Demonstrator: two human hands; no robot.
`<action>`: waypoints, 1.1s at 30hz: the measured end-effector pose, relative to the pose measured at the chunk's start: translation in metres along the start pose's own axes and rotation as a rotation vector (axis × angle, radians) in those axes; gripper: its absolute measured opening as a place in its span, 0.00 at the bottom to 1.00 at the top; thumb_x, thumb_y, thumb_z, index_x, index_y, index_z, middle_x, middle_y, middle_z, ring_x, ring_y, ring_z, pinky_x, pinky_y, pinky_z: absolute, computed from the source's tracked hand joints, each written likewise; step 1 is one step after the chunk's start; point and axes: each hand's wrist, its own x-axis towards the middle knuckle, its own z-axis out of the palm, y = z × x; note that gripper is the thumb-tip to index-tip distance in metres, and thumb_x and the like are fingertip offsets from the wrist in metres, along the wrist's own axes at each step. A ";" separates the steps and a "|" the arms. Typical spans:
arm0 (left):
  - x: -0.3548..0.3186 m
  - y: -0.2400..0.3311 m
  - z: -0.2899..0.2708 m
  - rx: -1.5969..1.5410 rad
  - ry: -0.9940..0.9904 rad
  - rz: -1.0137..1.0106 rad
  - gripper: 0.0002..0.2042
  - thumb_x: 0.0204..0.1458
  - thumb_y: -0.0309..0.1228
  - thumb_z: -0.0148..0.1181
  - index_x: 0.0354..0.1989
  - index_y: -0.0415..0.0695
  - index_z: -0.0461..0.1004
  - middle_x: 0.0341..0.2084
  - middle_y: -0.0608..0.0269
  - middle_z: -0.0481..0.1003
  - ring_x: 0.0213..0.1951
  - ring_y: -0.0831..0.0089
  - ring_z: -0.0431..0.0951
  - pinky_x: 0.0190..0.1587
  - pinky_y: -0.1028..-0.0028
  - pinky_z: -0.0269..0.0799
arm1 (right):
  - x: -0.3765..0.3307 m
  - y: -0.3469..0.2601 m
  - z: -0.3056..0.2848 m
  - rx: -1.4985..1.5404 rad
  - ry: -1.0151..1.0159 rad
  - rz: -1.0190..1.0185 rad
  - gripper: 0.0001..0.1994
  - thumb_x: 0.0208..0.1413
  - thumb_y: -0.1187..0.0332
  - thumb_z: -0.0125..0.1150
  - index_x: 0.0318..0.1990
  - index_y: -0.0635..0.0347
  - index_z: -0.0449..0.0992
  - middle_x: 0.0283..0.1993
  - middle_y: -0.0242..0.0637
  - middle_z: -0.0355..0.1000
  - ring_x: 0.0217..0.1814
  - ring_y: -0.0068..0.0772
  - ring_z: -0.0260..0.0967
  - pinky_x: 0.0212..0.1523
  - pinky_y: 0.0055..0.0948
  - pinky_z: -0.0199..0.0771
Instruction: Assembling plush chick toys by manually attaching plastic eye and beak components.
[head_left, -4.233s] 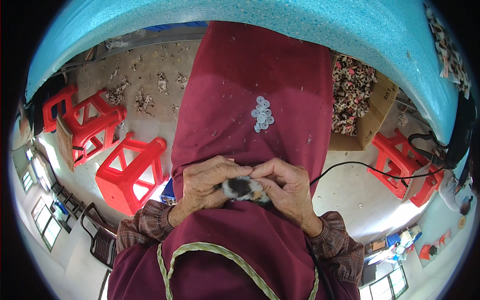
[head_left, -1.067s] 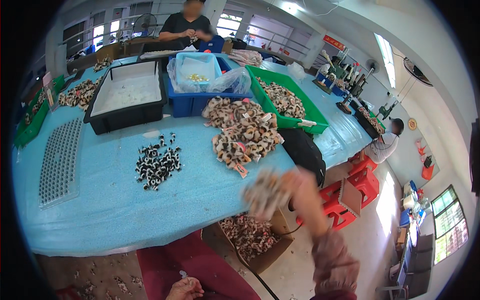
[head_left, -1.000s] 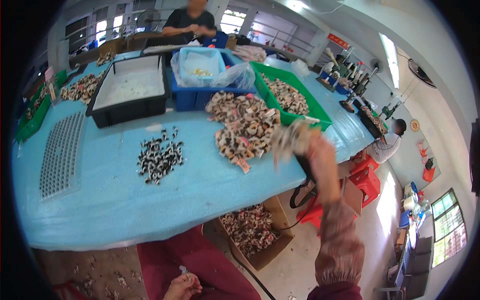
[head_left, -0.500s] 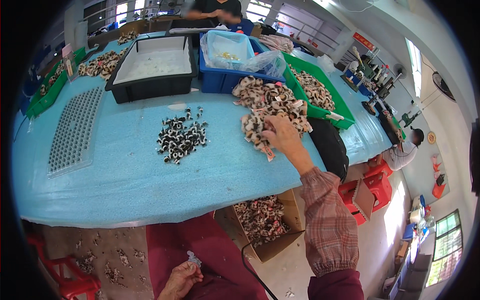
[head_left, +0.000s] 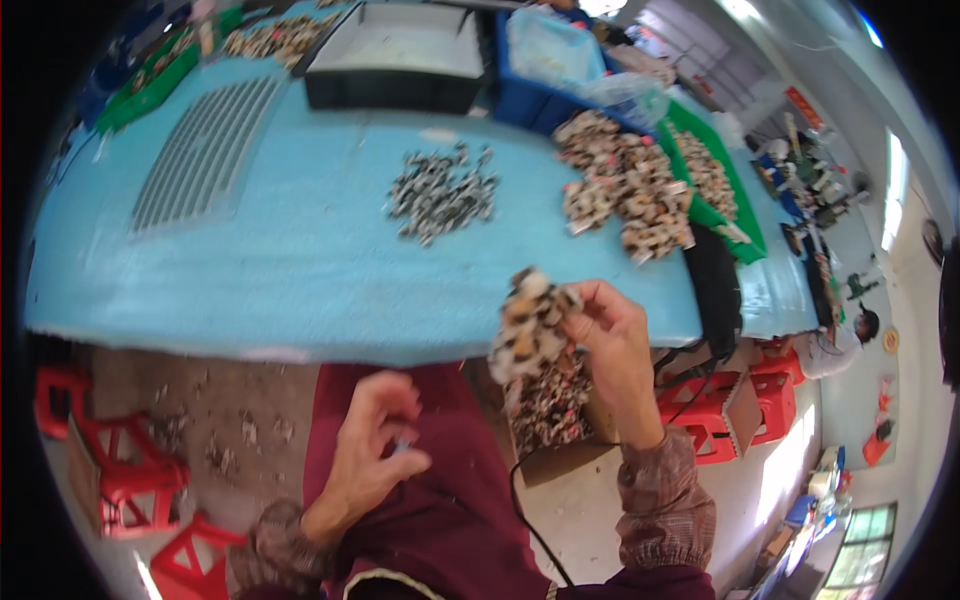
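My right hand pinches a spotted plush piece, cream with brown and black patches, above the table's near edge. The piece hangs from thumb and fingers. Over my lap, my left hand has its fingers curled and partly blurred. A small pale translucent plastic bit shows between its thumb and fingers. On the blue-covered table lie a heap of small black-and-white parts and, farther right, a pile of similar plush pieces.
Beyond are a black tray, a blue crate and a green bin of plush. A clear sheet with rows of small parts lies left. Below the table stand a cardboard box and red stools.
My right hand has come back from the pile with a plush piece. My left hand has risen slightly, fingers more spread. The view has tilted down and shifted left.
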 end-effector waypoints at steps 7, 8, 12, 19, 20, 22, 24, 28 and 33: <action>0.011 -0.023 0.018 -0.448 0.116 -0.162 0.17 0.47 0.21 0.61 0.46 0.40 0.68 0.37 0.61 0.74 0.39 0.69 0.76 0.43 0.71 0.73 | -0.070 0.035 0.063 0.177 -0.193 -0.092 0.07 0.55 0.75 0.58 0.40 0.68 0.72 0.44 0.36 0.68 0.34 0.18 0.65 0.33 0.16 0.66; 0.007 -0.027 0.014 -0.574 0.100 -0.213 0.17 0.47 0.22 0.62 0.46 0.40 0.68 0.36 0.62 0.75 0.39 0.68 0.76 0.45 0.69 0.73 | -0.074 0.037 0.060 0.299 -0.138 -0.005 0.08 0.55 0.74 0.58 0.40 0.68 0.72 0.45 0.37 0.68 0.33 0.18 0.65 0.33 0.16 0.66; -0.010 -0.048 0.000 -0.725 0.050 -0.338 0.11 0.52 0.26 0.55 0.44 0.40 0.69 0.38 0.60 0.74 0.40 0.66 0.77 0.42 0.68 0.75 | -0.086 0.068 0.060 0.232 -0.178 0.063 0.13 0.53 0.78 0.59 0.46 0.69 0.70 0.49 0.36 0.66 0.40 0.18 0.66 0.37 0.17 0.71; -0.018 -0.065 -0.002 -0.491 0.098 -0.187 0.17 0.44 0.14 0.56 0.45 0.39 0.70 0.41 0.64 0.72 0.41 0.74 0.75 0.44 0.75 0.73 | -0.108 0.093 0.094 0.363 -0.211 0.190 0.15 0.46 0.85 0.59 0.43 0.65 0.70 0.51 0.37 0.66 0.45 0.23 0.69 0.42 0.21 0.73; -0.017 -0.061 -0.005 -0.284 0.053 -0.120 0.17 0.44 0.14 0.55 0.45 0.39 0.70 0.42 0.65 0.72 0.42 0.75 0.74 0.45 0.76 0.73 | -0.108 0.094 0.092 0.364 -0.208 0.205 0.15 0.46 0.85 0.59 0.43 0.65 0.70 0.51 0.37 0.66 0.45 0.23 0.69 0.42 0.21 0.73; -0.022 -0.050 -0.010 0.101 0.075 -0.073 0.17 0.45 0.12 0.52 0.45 0.38 0.70 0.41 0.67 0.71 0.43 0.76 0.73 0.47 0.77 0.70 | -0.103 0.094 0.084 -0.113 -0.217 -0.056 0.13 0.45 0.84 0.59 0.40 0.63 0.72 0.43 0.37 0.70 0.41 0.28 0.71 0.39 0.24 0.72; -0.031 -0.046 -0.020 0.204 0.286 -0.072 0.18 0.45 0.12 0.53 0.47 0.38 0.69 0.40 0.66 0.71 0.43 0.77 0.72 0.49 0.77 0.68 | -0.098 0.085 0.080 -0.118 -0.200 -0.074 0.12 0.44 0.84 0.58 0.38 0.62 0.73 0.37 0.38 0.72 0.38 0.35 0.72 0.37 0.28 0.71; -0.038 -0.029 -0.037 -0.020 0.143 -0.192 0.19 0.43 0.14 0.59 0.47 0.39 0.69 0.41 0.64 0.70 0.43 0.77 0.72 0.49 0.77 0.67 | -0.094 0.083 0.075 -0.224 -0.378 -0.269 0.14 0.41 0.86 0.56 0.37 0.62 0.73 0.38 0.40 0.71 0.39 0.40 0.72 0.38 0.31 0.73; -0.036 -0.032 -0.022 0.570 -0.171 -0.151 0.27 0.33 0.29 0.74 0.45 0.42 0.70 0.36 0.70 0.71 0.38 0.77 0.71 0.42 0.77 0.68 | -0.090 0.082 0.081 -0.199 -0.514 -0.151 0.17 0.41 0.87 0.57 0.40 0.63 0.72 0.42 0.40 0.70 0.42 0.36 0.71 0.39 0.27 0.73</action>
